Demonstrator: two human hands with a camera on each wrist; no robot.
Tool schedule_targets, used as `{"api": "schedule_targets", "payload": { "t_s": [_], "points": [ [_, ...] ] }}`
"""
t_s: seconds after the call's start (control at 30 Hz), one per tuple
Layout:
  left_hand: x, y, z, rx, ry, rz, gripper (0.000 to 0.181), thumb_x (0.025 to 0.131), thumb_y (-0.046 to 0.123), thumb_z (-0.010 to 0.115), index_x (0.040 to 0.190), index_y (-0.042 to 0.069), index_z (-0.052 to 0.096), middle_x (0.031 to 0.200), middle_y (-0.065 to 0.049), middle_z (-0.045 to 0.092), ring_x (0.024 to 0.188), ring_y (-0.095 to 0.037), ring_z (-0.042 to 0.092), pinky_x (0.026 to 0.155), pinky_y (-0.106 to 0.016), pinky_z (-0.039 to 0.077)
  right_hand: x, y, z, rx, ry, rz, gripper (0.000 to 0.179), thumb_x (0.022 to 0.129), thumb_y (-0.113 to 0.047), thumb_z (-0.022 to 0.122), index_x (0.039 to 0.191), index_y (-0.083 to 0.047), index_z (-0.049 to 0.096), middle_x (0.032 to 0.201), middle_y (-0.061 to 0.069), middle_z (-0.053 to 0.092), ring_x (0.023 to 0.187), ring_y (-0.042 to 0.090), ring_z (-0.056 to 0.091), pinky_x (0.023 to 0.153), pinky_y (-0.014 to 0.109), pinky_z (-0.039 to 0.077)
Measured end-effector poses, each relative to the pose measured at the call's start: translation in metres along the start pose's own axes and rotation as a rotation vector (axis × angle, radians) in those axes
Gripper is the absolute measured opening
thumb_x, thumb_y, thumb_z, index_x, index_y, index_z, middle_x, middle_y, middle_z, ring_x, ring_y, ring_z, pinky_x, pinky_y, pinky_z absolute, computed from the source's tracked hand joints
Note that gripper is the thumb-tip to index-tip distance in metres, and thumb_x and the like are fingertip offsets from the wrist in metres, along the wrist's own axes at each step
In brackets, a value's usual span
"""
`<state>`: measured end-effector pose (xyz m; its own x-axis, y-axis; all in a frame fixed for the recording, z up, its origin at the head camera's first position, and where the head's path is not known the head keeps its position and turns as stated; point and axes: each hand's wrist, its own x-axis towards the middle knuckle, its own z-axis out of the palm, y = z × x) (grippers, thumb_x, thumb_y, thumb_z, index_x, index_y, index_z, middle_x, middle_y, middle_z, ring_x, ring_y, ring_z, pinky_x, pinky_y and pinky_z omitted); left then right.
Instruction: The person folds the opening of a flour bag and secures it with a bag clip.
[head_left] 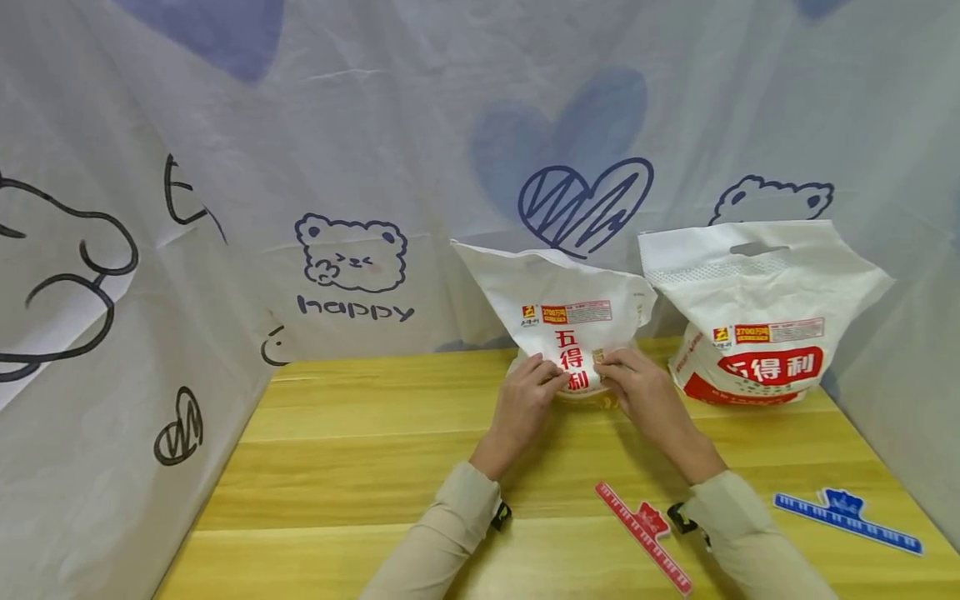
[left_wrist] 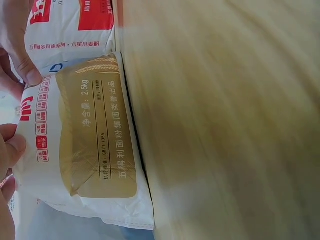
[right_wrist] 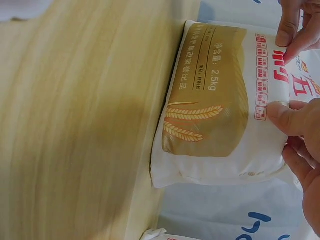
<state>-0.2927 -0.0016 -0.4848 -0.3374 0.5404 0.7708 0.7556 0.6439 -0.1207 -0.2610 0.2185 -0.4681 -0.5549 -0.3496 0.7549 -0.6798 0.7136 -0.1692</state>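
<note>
A white flour bag (head_left: 577, 321) stands at the back of the table, red characters on its front and its loose top spread upward against the curtain. My left hand (head_left: 531, 396) pinches the left side of its front between thumb and fingers. On the other side my right hand (head_left: 643, 387) pinches the front at about the same height. In the left wrist view the flour bag's gold lower panel (left_wrist: 102, 135) shows below the folded material, with thumbs at the fold. The right wrist view shows both hands gripping that fold above the panel (right_wrist: 205, 90).
A second flour bag (head_left: 765, 333) with a handle slot stands close by on the right. In front lie a red bag clip (head_left: 643, 533) and, farther right, a blue bag clip (head_left: 847, 518) on the wooden table (head_left: 337, 467). A printed curtain (head_left: 420, 150) hangs behind.
</note>
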Motion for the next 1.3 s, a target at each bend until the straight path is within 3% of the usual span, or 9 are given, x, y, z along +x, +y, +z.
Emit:
{"api": "schedule_targets", "payload": {
  "t_s": [0.17, 0.57, 0.73, 0.93, 1.3],
  "points": [
    [0.001, -0.001, 0.001, -0.028, -0.002, -0.012, 0.021, 0.098, 0.003, 0.063, 0.094, 0.012, 0.081, 0.093, 0.001, 0.068, 0.092, -0.016, 0.062, 0.085, -0.025, 0.053, 0.001, 0.0, 0.0, 0.002, -0.004, 0.014, 0.026, 0.075, 0.011, 0.083, 0.099, 0.004, 0.078, 0.104, 0.014, 0.069, 0.103, 0.032, 0.066, 0.089, 0.046, 0.058],
    [0.003, -0.001, 0.0, -0.024, 0.037, -0.007, 0.013, 0.091, 0.005, 0.07, 0.087, 0.013, 0.079, 0.091, 0.002, 0.067, 0.086, -0.014, 0.063, 0.075, -0.024, 0.055, 0.008, 0.001, -0.001, -0.007, -0.001, -0.002, 0.019, 0.074, 0.013, 0.083, 0.09, 0.003, 0.078, 0.097, 0.013, 0.07, 0.092, 0.03, 0.067, 0.08, 0.043, 0.059],
    [0.001, -0.001, -0.001, -0.027, 0.026, -0.017, 0.017, 0.094, 0.006, 0.066, 0.087, 0.013, 0.079, 0.091, 0.001, 0.068, 0.085, -0.014, 0.063, 0.073, -0.024, 0.055, 0.011, -0.002, -0.001, -0.041, -0.026, -0.003, 0.02, 0.072, 0.013, 0.084, 0.087, 0.001, 0.077, 0.095, 0.011, 0.069, 0.091, 0.029, 0.066, 0.078, 0.042, 0.059],
    [-0.005, 0.0, -0.003, -0.01, 0.014, -0.022, 0.013, 0.093, 0.005, 0.072, 0.088, 0.014, 0.08, 0.091, 0.002, 0.067, 0.084, -0.013, 0.063, 0.071, -0.023, 0.055, 0.012, -0.006, -0.002, -0.064, -0.061, -0.012, 0.024, 0.069, 0.015, 0.084, 0.083, -0.003, 0.076, 0.09, 0.006, 0.066, 0.086, 0.025, 0.063, 0.073, 0.038, 0.058],
    [-0.009, -0.002, -0.004, 0.003, 0.08, -0.008, 0.015, 0.092, 0.006, 0.07, 0.084, 0.015, 0.079, 0.088, 0.002, 0.066, 0.083, -0.014, 0.063, 0.067, -0.024, 0.056, 0.017, -0.011, -0.002, -0.058, -0.083, -0.011, 0.023, 0.069, 0.014, 0.085, 0.08, -0.003, 0.076, 0.087, 0.005, 0.062, 0.083, 0.022, 0.06, 0.07, 0.035, 0.057]
  ]
}}
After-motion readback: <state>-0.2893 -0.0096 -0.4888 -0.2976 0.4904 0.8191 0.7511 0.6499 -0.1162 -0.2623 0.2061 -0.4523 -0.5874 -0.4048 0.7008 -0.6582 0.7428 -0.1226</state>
